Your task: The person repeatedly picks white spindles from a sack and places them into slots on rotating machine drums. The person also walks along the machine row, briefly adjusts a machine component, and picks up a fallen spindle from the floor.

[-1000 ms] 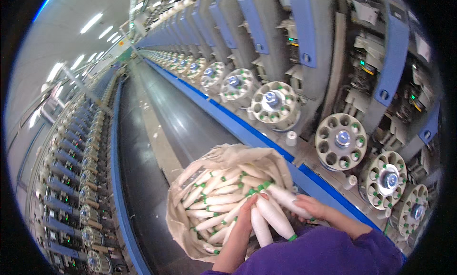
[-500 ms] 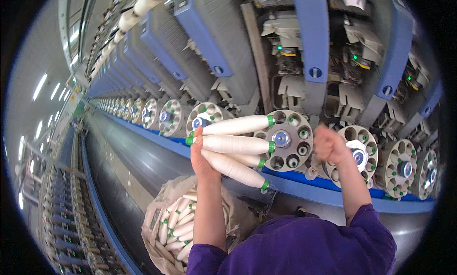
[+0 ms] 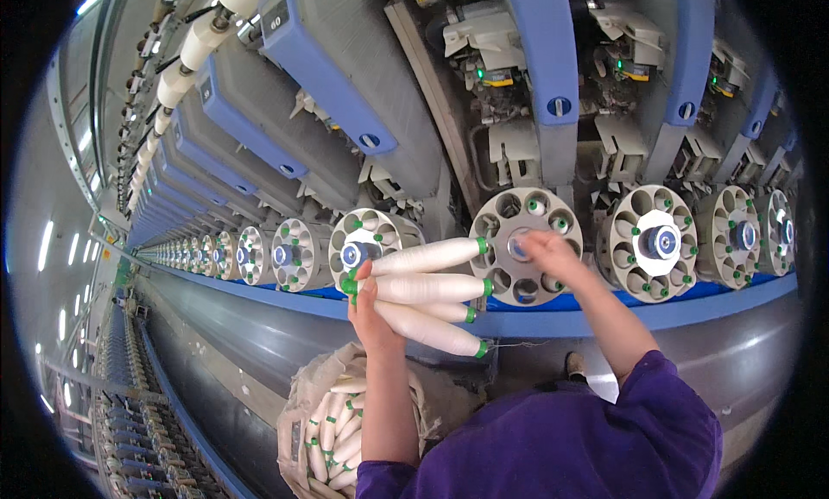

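Note:
Several white yarn bobbins with green ends are fanned out in my left hand, which is closed round their left ends. Their free ends point right, toward a round grey bobbin magazine with a ring of pockets. My right hand is over this magazine's hub, fingers drawn together at its centre. What they pinch, if anything, is too small to make out. Bobbins show in the pockets at the magazine's upper right; other pockets look dark. A loose thread trails from the lowest held bobbin.
Below my left forearm stands a plastic-lined sack full of white bobbins. More round magazines line the blue rail on both sides. Grey and blue machine units rise behind them. My shoe shows on the floor.
My right hand has moved left, from beside the neighbouring magazine onto the hub of the middle one. The filled pockets there now show at its upper right. My left hand still holds the bobbins.

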The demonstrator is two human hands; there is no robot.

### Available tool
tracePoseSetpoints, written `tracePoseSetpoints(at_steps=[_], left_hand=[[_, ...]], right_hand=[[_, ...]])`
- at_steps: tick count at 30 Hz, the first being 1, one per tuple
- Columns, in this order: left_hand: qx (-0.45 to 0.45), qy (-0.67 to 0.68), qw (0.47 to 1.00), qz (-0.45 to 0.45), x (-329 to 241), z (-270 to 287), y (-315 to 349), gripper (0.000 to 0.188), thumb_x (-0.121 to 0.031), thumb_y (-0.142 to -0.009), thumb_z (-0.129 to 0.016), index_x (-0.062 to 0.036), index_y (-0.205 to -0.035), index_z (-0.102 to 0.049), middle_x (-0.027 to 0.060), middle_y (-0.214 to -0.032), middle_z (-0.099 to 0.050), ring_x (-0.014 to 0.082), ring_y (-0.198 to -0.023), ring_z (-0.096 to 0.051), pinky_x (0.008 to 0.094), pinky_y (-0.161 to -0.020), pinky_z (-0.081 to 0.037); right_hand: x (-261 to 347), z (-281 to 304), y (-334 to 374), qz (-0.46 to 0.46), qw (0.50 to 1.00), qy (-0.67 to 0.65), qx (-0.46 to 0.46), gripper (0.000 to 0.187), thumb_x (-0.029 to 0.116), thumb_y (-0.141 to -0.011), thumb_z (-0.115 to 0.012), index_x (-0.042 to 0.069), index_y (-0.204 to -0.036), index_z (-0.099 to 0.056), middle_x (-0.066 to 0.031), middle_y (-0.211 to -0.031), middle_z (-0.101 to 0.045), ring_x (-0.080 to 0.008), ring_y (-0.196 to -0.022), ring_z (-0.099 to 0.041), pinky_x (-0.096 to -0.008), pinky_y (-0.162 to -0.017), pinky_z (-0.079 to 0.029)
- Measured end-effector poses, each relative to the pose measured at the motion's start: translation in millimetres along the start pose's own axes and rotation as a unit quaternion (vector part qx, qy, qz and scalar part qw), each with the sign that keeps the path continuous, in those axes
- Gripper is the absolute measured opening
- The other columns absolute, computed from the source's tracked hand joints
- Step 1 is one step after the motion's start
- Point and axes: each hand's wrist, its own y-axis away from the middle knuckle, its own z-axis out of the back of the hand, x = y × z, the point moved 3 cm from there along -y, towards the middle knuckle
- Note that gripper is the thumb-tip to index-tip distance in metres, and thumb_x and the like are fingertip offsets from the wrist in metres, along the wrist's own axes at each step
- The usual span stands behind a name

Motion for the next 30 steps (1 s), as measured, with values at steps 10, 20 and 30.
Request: tracePoseSetpoints(at_steps=[10,20,30], left_hand=[[0.095,-0.298,0.942,-0.125,90,-19,-65,0.029,-0.013,-0.072,-0.074,-0.0048,-0.099,-0.066,0.0090,-0.114,-0.047,0.0206,-0.103,-0.050,0.0313,-0.087,-0.043],[0.157,0.022,0.978,0.133,31,7,-57,0.034,0.006,-0.068,-0.050,0.0059,-0.100,-0.061,0.0147,-0.103,-0.057,0.0260,-0.098,-0.057,0.0380,-0.087,-0.048],[0.014,0.115,0.993,0.001,-30,89,-30,0.040,0.001,-0.068,-0.047,0.0052,-0.106,-0.056,0.0181,-0.100,-0.057,0.0331,-0.101,-0.054,0.0427,-0.092,-0.044]], right_hand=[[29,41,25,0.025,0.906,-0.422,0.027,0.046,0.041,-0.098,-0.024,0.014,-0.063,-0.037,-0.0093,-0.086,-0.063,-0.0283,-0.100,-0.056,-0.0443,-0.097,-0.034],[41,-101,9,0.011,0.980,0.142,0.135,0.054,0.051,-0.091,-0.041,0.003,-0.114,-0.050,-0.0104,-0.102,-0.062,-0.0196,-0.090,-0.061,-0.0318,-0.078,-0.048],[-10,-42,76,-0.177,0.936,-0.283,-0.109,0.033,0.036,-0.091,-0.049,0.015,-0.067,-0.039,0.0057,-0.052,-0.031,-0.0066,-0.041,-0.027,-0.0222,-0.037,-0.022]])
